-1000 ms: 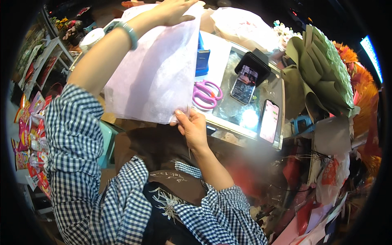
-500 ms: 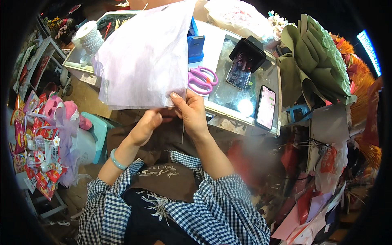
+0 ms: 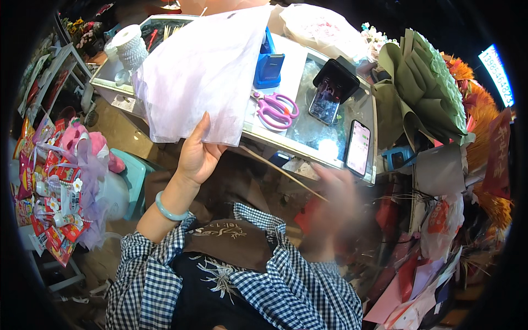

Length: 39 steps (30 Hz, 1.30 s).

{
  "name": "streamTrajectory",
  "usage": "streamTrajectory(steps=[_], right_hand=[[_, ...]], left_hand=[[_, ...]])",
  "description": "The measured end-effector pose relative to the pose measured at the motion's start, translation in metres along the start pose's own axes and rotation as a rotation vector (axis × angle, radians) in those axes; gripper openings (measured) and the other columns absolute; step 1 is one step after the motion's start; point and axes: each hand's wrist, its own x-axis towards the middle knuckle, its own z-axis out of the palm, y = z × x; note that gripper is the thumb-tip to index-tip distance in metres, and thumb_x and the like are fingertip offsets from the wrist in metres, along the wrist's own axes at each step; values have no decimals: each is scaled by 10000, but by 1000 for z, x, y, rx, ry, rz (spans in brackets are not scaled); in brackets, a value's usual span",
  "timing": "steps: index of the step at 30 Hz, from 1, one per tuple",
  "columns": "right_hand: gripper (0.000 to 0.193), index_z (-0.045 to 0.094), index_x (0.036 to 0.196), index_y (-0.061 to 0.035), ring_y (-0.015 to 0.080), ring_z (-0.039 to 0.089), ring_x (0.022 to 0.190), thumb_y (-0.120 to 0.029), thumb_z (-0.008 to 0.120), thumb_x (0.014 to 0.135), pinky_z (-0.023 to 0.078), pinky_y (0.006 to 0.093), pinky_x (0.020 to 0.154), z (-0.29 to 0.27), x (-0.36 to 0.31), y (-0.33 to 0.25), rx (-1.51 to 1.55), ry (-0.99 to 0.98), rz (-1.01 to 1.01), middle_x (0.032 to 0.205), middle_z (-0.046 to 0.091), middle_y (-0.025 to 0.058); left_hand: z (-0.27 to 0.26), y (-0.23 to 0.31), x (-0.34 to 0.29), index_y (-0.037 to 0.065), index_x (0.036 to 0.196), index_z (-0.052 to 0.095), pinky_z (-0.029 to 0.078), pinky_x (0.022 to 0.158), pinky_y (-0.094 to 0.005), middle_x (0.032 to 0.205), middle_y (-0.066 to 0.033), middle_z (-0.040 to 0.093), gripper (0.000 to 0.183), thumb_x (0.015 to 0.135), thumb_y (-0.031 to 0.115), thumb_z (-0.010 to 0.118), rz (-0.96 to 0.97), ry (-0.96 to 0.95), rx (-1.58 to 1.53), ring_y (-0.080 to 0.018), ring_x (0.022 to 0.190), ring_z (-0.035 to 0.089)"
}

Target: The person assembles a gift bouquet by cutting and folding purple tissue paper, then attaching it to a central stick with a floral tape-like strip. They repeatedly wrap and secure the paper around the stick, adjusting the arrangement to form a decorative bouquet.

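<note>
From above, I see the left hand (image 3: 199, 158) pinching the lower edge of the pale paper (image 3: 198, 82) at the worktop (image 3: 303, 132). The right hand (image 3: 338, 201) blurs by a stick (image 3: 280, 169); its grip I can't tell. The paper looks light, easily creased, best held edgewise.

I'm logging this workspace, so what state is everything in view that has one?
Paper: spread out, held
Left hand: gripping the paper, thumb in front
Right hand: blurred, grip unclear
Stick: slanting toward the right hand
Scissors: lying down, open or shut unclear
Flat phone: screen lit
Propped phone: tilted against black stand
Spool: upright, wound
Green bouquet: wrapped
</note>
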Motion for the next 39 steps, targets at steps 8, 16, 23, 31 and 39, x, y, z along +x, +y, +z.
streamTrajectory(steps=[8,16,23,31,39], right_hand=[[581,611,988,57,169,551,522,-433,299,998,449,226,440,-42,-22,34,196,481,-41,843,566,177],[223,603,1064,49,286,603,985,-94,507,924,475,358,865,7,-14,69,128,-83,178,1086,599,169],[622,538,1241,-37,348,358,1313,-435,684,786,311,446,1042,31,25,101,51,-550,-32,1389,416,175],[316,541,1123,13,335,531,1071,-79,612,828,442,395,911,70,57,83,-113,-395,-174,1129,558,171],[278,519,1095,-18,347,569,946,-102,547,831,490,426,792,120,94,90,-346,-661,-189,965,584,179]], left_hand=[[0,0,1,57,1247,458,554,806,-331,1176,-82,592,362,933,204,560,-28,-8,62,-188,1046,608],[-7,3,1,55,1245,459,551,792,-329,1160,-84,597,352,962,259,504,-4,7,84,-188,1038,610],[-2,2,-1,55,1245,454,560,792,-328,1170,-86,593,350,975,276,473,8,3,100,-186,1041,611],[3,-3,-2,62,1226,475,576,760,-301,1137,-75,611,375,931,278,559,-19,-4,142,-181,1005,631],[-1,-9,-4,13,1230,475,579,744,-277,1078,-129,646,419,938,305,541,-54,-54,263,-215,928,665]])
